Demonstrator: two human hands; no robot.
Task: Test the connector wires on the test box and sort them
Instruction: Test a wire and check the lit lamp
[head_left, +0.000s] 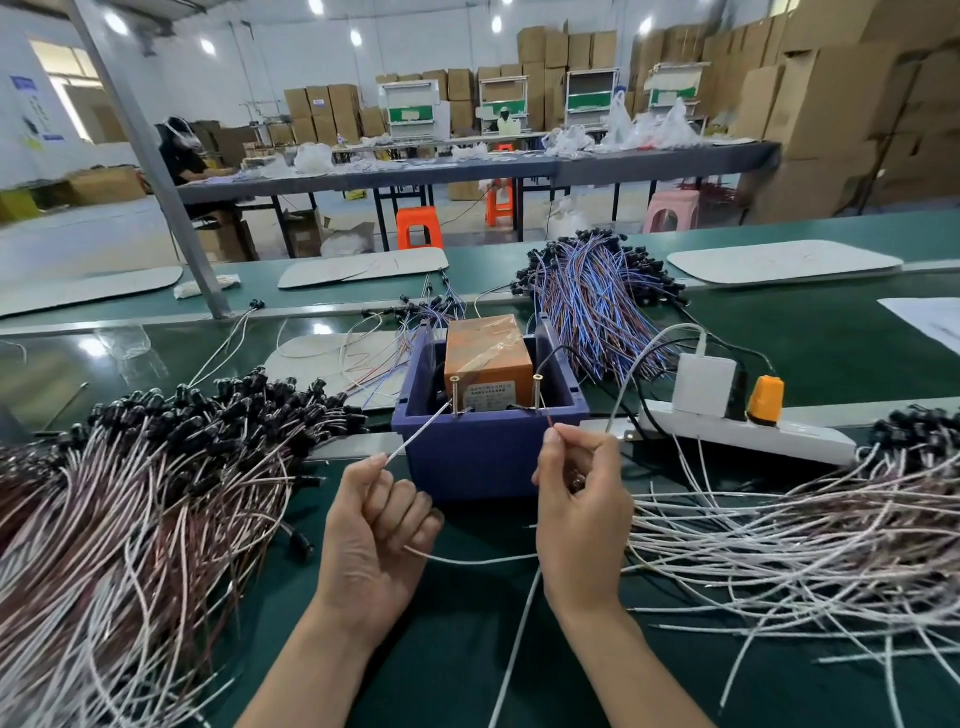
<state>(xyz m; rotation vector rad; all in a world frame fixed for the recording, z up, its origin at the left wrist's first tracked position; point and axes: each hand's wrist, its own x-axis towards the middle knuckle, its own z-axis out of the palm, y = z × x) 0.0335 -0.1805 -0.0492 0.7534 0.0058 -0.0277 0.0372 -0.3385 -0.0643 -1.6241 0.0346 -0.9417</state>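
Bare forearms reach in from the near edge of the green surface (457, 654), where a worker checks one connector wire (467, 561) on a factory line. Largest on the surface are the heaps: a pink-and-white pile (156, 493) capped with black connectors to the left, a looser white pile (805, 530) to the right, and a blue-and-red bundle (597, 301) behind. Between the heaps stands the blue test box (478, 457) with an orange unit (488, 348) inside it and a white power strip (737, 431) just beside its right wall. The left hand (374, 525) curls round the white lead (415, 434), pinching it between thumb and forefinger and aiming its tip at the left screw (455, 395) on the box's front rim. The right hand (582, 509) pinches the red lead (551, 420) near the foot of the right screw (537, 392). The wire looks featherlight, thin and limp, likely to sag and to snag on its neighbours. A pinch close to the bare tip, as both hands have it, seems the only hold that steers it. Whether either tip touches its screw cannot be told. The wire's connector end is lost under the hands, the unit's label is unreadable, and nothing shows which heap has been tested.
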